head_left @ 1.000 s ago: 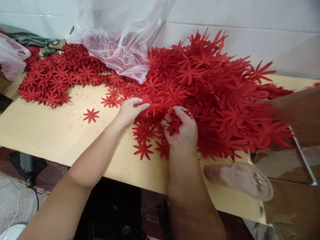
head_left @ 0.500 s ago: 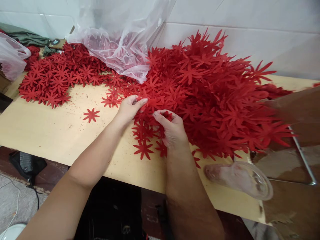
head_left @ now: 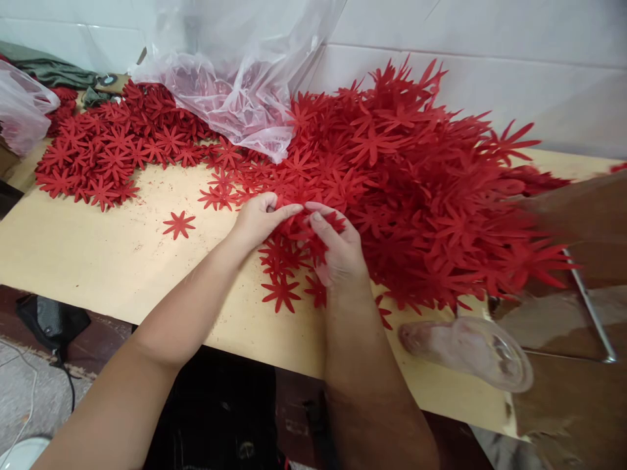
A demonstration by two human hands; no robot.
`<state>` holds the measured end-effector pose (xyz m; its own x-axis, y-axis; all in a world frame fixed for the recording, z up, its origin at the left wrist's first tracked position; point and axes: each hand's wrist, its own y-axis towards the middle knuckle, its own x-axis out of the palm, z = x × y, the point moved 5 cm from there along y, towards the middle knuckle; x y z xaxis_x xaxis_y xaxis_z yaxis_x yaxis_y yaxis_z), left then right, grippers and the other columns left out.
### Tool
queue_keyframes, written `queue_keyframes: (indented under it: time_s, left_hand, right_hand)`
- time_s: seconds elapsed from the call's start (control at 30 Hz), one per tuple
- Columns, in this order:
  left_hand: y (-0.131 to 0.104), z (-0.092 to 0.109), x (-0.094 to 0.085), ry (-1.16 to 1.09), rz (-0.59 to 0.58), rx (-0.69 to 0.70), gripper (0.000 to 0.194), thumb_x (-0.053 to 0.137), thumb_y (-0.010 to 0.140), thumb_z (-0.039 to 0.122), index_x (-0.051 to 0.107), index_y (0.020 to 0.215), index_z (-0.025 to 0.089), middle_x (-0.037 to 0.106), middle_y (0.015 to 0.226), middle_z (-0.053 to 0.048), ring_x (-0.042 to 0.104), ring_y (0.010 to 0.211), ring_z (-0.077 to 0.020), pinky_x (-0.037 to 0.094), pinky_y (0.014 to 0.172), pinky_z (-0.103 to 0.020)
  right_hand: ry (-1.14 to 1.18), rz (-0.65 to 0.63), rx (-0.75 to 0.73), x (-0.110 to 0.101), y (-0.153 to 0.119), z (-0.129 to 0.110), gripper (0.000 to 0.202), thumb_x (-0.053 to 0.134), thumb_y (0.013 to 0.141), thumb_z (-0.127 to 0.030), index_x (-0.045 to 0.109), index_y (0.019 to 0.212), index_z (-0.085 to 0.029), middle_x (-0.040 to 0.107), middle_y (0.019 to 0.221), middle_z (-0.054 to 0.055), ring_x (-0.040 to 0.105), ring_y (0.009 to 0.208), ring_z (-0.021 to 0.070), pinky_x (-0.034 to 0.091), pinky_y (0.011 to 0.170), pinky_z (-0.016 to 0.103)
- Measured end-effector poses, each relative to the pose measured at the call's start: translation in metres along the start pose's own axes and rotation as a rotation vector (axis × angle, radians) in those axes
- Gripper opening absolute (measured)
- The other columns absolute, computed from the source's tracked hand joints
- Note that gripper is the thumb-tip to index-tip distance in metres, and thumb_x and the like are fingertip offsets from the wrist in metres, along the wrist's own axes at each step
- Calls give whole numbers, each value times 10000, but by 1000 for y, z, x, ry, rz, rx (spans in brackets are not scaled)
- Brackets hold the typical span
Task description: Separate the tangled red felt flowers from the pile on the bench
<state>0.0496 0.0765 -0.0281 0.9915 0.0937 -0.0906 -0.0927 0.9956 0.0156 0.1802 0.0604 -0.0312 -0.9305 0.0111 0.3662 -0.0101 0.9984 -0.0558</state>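
Red petal pieces, star-shaped, form a tall heap (head_left: 421, 196) across the middle and right of the table. My left hand (head_left: 262, 219) is closed on a red petal piece at the heap's near left side, thumb pointing right. Close beside it, my right hand (head_left: 337, 245) curls round several red petal pieces, its thumb and forefinger near the left thumb tip. Below the hands, a few pieces (head_left: 281, 294) lie on the wooden table (head_left: 196, 267). A single red piece (head_left: 179, 225) lies apart to the left.
A second, flatter pile of red pieces (head_left: 98, 153) lies at the back left. A clear plastic bag (head_left: 235, 98) rests behind the hands. At the right are a clear plastic cup (head_left: 470, 349) lying on its side and a brown cardboard box (head_left: 578, 391).
My left hand has moved slightly right, towards my right hand. The right hand's thumb and forefinger have shifted a little, and the two hands are now closer together.
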Motion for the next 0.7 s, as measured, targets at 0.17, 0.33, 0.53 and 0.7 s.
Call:
queue_keyframes:
  time_s: [0.17, 0.33, 0.53, 0.7]
  left_hand:
    - [-6, 4, 13, -134, -148, -8, 455, 561, 770, 529, 372, 554, 176, 345, 519, 65, 306, 491, -47, 263, 500, -227]
    - [-3, 3, 9, -142, -54, -5, 485, 562, 774, 524, 315, 537, 180, 301, 510, 67, 281, 494, -47, 257, 492, -223]
    - [-3, 3, 12, -147, 27, -10, 489, 512, 800, 542, 301, 537, 187, 276, 508, 61, 277, 488, -52, 285, 494, -225]
    - [4, -4, -4, -190, 135, -27, 476, 460, 811, 584, 344, 563, 194, 313, 513, 54, 309, 482, -56, 304, 499, -223]
  right_hand:
    - [-72, -44, -36, 4, -1, 8, 295, 827, 486, -357, 639, 659, -211, 616, 630, -72, 547, 597, 49, 489, 633, 181]
    - [-91, 20, -109, 0, 1, 4, 241, 798, 546, -337, 628, 657, -207, 586, 638, -74, 527, 601, 46, 472, 653, 183]
    - [-70, 89, -115, 5, -2, 1, 203, 777, 566, -283, 611, 634, -188, 560, 629, -69, 502, 586, 31, 448, 630, 169]
    - [8, 175, -68, -7, 3, 1, 242, 775, 544, -290, 565, 622, -199, 526, 579, -85, 476, 502, 34, 440, 512, 172]
